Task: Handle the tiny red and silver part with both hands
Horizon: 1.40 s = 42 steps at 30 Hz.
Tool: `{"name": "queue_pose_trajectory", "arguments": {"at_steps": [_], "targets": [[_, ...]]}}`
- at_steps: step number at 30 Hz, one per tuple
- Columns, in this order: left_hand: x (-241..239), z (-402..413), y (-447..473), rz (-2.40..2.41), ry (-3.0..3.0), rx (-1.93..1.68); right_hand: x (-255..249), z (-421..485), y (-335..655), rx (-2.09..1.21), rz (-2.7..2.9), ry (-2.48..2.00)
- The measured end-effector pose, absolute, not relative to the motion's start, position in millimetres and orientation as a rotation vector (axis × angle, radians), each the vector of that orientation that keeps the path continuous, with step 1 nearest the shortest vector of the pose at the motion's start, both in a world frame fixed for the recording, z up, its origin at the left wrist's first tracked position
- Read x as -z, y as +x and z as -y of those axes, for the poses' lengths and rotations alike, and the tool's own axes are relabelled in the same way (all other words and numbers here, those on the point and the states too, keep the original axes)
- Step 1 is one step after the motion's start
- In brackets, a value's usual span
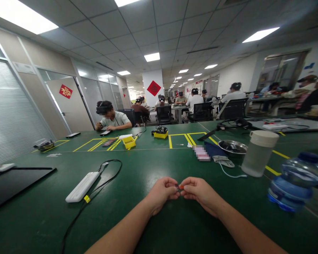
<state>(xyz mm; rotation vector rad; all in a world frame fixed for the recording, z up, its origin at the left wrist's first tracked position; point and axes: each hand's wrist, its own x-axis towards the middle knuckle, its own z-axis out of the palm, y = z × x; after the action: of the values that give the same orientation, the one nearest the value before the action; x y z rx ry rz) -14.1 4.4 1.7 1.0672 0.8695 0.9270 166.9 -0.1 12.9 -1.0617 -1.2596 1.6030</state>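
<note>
Your left hand (163,193) is closed to a pinch, thumb and fingers gripping a tiny dark piece (177,188); your right hand (201,193) likewise pinches a tiny orange-red piece (182,187). Both pieces sit side by side between your fingertips, too small to tell whether joined, over the glossy green tabletop (137,160). A white oblong plastic device (82,187) lies to your left, a translucent blue-capped bottle (294,183) to your right.

Small dark part (177,188): pinched at the fingertips of the left hand (163,192); largely covered, exact form not discernible. Small red-orange part (182,187): pinched at the fingertips of the right hand (201,194), immediately beside the dark part; contact between parts cannot be determined.
</note>
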Motion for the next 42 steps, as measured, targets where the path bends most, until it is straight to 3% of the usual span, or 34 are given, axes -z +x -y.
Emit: {"name": "queue_pose_trajectory", "arguments": {"at_steps": [42], "targets": [[-2.8,-2.1,-11.3,-0.880,1.067,-0.964,-7.5,-0.6,166.1,-1.657,1.222,-0.996]]}}
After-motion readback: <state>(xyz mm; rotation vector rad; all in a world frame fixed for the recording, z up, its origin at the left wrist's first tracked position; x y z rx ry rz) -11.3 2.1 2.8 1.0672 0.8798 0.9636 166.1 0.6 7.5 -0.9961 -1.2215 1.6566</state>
